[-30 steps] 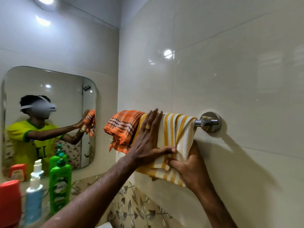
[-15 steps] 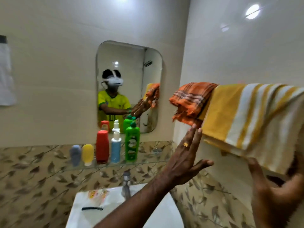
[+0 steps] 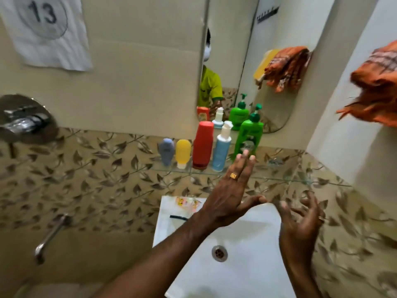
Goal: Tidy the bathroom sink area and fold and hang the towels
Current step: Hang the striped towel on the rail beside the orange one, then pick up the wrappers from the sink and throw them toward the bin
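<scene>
My left hand (image 3: pixel 227 196) hovers open above the white sink (image 3: pixel 242 261), fingers stretched toward the glass shelf (image 3: pixel 279 178), a gold ring on one finger. My right hand (image 3: pixel 300 218) is open beside it, fingers spread, holding nothing. On the shelf stand a grey tube (image 3: pixel 166 150), a yellow tube (image 3: pixel 183 152), a red bottle (image 3: pixel 203 145), a blue bottle with a white cap (image 3: pixel 221 151) and a green pump bottle (image 3: pixel 250 132). The orange checked towel (image 3: pixel 378 87) hangs at the right edge. A small packet (image 3: pixel 187 202) and a dark comb-like item (image 3: pixel 178 217) lie on the sink's back left rim.
A mirror (image 3: pixel 236 61) hangs above the shelf and reflects the bottles and towels. A chrome mixer valve (image 3: pixel 23 121) and a spout (image 3: pixel 50 235) stick out of the wall on the left. A paper sheet marked 13 (image 3: pixel 47 29) is stuck up top left.
Both hands have left the towels on the rail and come down over the sink. My view has swung left and down from the towel rail to the shelf and basin.
</scene>
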{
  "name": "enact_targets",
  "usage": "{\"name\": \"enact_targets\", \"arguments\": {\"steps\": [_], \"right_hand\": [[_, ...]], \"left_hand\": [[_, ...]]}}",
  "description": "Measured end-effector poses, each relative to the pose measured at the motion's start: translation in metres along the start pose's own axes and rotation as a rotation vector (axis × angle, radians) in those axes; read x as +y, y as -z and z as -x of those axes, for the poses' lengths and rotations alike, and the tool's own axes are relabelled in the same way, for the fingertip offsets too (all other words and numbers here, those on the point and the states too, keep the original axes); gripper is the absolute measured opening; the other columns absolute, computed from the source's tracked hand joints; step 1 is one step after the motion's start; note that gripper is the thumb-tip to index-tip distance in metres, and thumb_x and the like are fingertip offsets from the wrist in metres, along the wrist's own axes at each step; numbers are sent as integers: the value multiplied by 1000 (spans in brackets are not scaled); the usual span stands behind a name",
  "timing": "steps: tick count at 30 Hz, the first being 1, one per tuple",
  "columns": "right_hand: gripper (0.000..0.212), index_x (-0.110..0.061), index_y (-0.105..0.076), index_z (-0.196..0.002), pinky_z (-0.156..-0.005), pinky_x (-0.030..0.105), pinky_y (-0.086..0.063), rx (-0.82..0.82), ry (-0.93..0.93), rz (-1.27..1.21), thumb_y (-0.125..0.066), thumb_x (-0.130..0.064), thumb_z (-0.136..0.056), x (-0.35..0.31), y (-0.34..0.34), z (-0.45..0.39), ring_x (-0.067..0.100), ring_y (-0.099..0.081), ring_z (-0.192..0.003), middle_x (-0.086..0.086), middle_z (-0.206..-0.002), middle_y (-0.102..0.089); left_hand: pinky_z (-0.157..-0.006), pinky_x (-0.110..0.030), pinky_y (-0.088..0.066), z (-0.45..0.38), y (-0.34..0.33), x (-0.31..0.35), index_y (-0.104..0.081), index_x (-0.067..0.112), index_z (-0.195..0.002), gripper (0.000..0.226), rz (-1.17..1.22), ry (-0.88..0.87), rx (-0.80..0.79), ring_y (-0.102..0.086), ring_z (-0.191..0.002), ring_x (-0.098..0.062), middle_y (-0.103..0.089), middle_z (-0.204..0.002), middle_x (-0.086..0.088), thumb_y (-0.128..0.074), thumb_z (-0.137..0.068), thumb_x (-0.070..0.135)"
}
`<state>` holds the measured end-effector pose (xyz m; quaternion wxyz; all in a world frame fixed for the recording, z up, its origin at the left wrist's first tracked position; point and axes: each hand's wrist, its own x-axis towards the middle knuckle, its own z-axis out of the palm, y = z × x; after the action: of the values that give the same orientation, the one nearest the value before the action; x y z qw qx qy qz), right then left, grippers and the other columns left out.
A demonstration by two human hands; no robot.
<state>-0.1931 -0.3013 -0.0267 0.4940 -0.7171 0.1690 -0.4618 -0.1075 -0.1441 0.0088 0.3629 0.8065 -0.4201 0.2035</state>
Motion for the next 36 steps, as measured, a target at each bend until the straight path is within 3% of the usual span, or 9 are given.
{"name": "enact_targets", "arguments": {"steps": [2, 6, 10, 13, 15, 21, 25, 30, 36], "right_hand": [[62, -16, -37, -151, -84, 24, -39, -70, 3, 53, -66, -18, -96, 4, -38, 14, 6, -49, -109, 1, -133, -47], [58, -26, -39, -149, -83, 33, -47, -230, -11, 122, -64, -26, -97, 25, -100, 43, 5, -51, -107, 2, -136, -44], [45, -21, -50, -139, -96, 32, -46, -375, 54, 180, -65, -20, -96, 49, -153, 71, -5, -49, -108, -3, -133, -45], [33, -22, -61, -126, -104, 46, -46, -557, 138, 345, -66, -19, -94, 77, -187, 92, 17, -48, -128, 0, -140, -46], [31, -24, -65, -124, -108, 45, -43, -725, 187, 560, -66, -24, -93, 92, -202, 105, 24, -36, -142, 3, -153, -41], [45, -19, -51, -140, -115, 57, -24, -1147, 203, 1095, -53, -28, -96, 128, -235, 136, 31, 4, -155, 4, -170, 6], [61, -12, -35, -151, -114, 59, -24, -1151, 187, 1226, -52, -29, -95, 148, -247, 148, 34, 3, -155, 5, -170, 7], [72, -9, -19, -157, -111, 56, -28, -1037, 136, 1166, -51, -24, -94, 138, -255, 158, 32, -14, -150, 3, -170, -5], [75, -28, -20, -160, -120, 46, -30, -918, -103, 512, -60, -24, -96, 80, -236, 212, 15, -22, -150, -12, -167, -15]], "left_hand": [[-122, -50, -20, 19, 5, -31, 4, 18, -158, 91, -2, 45, -25, 12, -153, -14, 15, -167, 1, -45, -94, 59], [-122, -49, -22, 57, 10, -90, 4, 19, -158, 91, -12, 129, -55, 10, -154, -14, 15, -166, 3, -46, -94, 59], [-123, -48, -18, 94, 6, -144, 4, 20, -158, 90, -17, 209, -77, 11, -153, -13, 15, -166, 5, -39, -93, 66], [-125, -40, -13, 128, -3, -182, 3, 22, -158, 87, -8, 279, -92, 10, -153, -10, 13, -166, 8, -37, -94, 66], [-125, -38, -12, 151, -9, -207, 2, 25, -158, 84, 4, 338, -103, 8, -153, -7, 11, -166, 10, -33, -95, 67], [-124, -40, -15, 208, -10, -276, 4, 22, -156, 77, -55, 546, -325, 3, -154, -12, 5, -165, 6, -27, -96, 58], [-124, -35, -14, 222, -9, -294, -5, 16, -158, 76, -15, 556, -529, 6, -153, -11, 4, -165, 5, -52, -101, 36], [-124, -31, -18, 235, -10, -323, -22, 22, -156, 74, 209, 545, -519, -9, -150, -3, -4, -160, 17, -64, -95, 31], [-117, -16, -17, 240, -3, -348, -40, 26, -148, 69, 650, 659, -482, -19, -145, 3, -24, -159, 19, -54, -93, -12]]}}
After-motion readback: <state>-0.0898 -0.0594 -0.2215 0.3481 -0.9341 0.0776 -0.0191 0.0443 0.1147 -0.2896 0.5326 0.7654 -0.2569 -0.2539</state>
